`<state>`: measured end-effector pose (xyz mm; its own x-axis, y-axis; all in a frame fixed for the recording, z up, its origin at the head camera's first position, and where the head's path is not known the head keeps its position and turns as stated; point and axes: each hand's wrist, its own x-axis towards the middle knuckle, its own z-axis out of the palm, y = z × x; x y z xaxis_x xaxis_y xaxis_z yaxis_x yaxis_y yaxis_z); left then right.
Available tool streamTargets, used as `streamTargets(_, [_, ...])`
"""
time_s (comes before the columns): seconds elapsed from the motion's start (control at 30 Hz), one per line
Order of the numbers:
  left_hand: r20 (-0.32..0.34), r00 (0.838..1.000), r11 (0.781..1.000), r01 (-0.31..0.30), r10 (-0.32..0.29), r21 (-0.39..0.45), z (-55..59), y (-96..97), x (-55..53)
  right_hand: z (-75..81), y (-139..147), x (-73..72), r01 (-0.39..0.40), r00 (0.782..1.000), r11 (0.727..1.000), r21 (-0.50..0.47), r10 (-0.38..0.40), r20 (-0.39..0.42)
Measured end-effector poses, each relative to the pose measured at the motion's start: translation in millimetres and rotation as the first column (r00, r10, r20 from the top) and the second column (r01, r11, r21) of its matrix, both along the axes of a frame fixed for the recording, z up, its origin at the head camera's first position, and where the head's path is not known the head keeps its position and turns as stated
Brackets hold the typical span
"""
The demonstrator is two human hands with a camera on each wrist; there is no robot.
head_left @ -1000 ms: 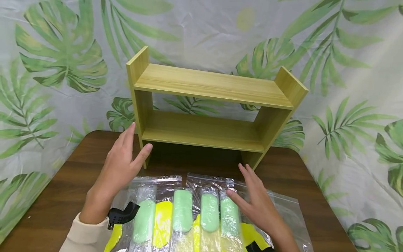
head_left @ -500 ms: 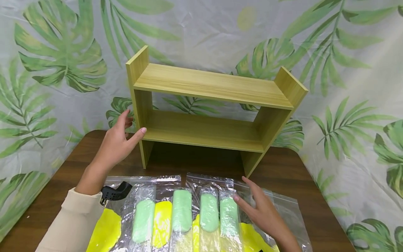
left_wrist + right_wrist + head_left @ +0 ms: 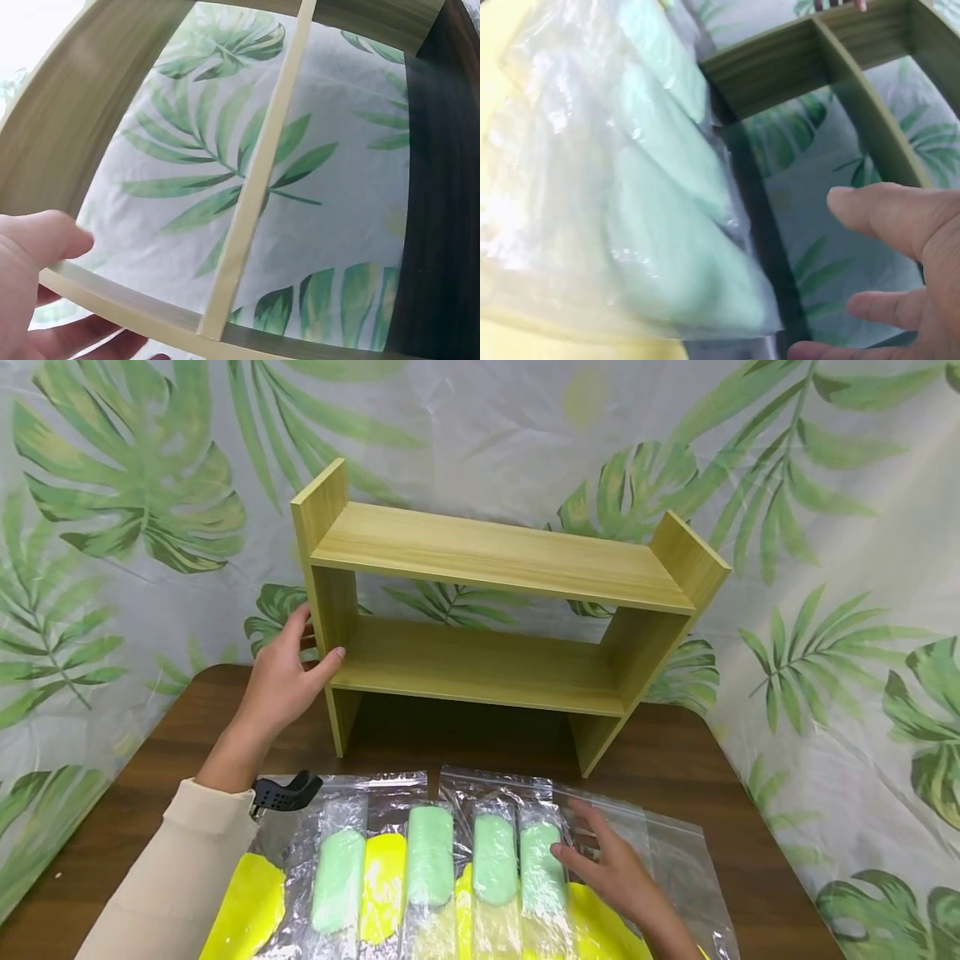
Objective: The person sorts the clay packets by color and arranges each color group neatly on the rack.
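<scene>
At the left, a yellow piece (image 3: 247,906) lies low on the desk (image 3: 165,793), toward the near edge, which is out of sight. Beyond it, my left hand (image 3: 283,677) is at the left side panel of the wooden shelf (image 3: 480,556), thumb over the front edge and fingers round the outer face, a part-closed hold whose firmness I cannot tell. The shelf stands upright near the desk's back edge, well in from both back corners, its two boards bare. In front of it lie clear bags (image 3: 397,782) with green slabs (image 3: 430,856); whether the yellow between them is inside or beneath, I cannot tell. Rightmost, my right hand (image 3: 607,864) hangs over the bags, fingers spread and thumb apart, holding nothing.

I judge that I am steadying or setting the shelf, with only my left side engaged. The next move seems to call for my right hand to reach the right panel, so both sides can be shifted evenly, without snagging the bags.

From the head, the panel hides most of my left fingers; the left wrist view shows them curling below its edge, thumb on the inner side. The right wrist view shows the spread of my right fingers, which the head view foreshortens.
</scene>
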<state>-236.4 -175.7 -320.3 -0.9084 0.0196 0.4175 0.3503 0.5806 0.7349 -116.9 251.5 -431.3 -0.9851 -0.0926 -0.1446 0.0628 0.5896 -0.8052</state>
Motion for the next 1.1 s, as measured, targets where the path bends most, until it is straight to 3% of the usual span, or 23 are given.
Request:
streamTargets(0.17, [-0.086,0.995,0.998,-0.053,0.055,0.025,-6.2,1.2,-5.4,-7.2,-2,-0.3,0.038,0.999,0.999,-0.037,-0.036,0.038])
streamTargets(0.3, [-0.132,0.987,0.995,-0.093,0.095,0.019,-11.0,1.0,-8.2,-12.3,-3,-1.0,0.047,0.999,0.999,-0.011,-0.046,0.019])
streamTargets(0.57, [-0.202,0.973,0.994,-0.112,0.113,0.019,-16.5,2.5,-12.9,-17.4,-5,-6.6,0.051,0.999,0.999,-0.011,-0.051,-0.009])
streamTargets(0.9, [-0.266,0.954,0.99,-0.143,0.138,-0.001,-22.0,5.0,-14.7,-19.7,-13,-13.6,0.058,0.997,0.998,0.038,-0.059,0.052])
streamTargets(1.1, [-0.248,0.959,0.991,-0.136,0.136,0.017,-24.2,6.7,-13.6,-19.9,-15,-14.1,0.05,0.998,0.997,0.065,-0.053,0.045])
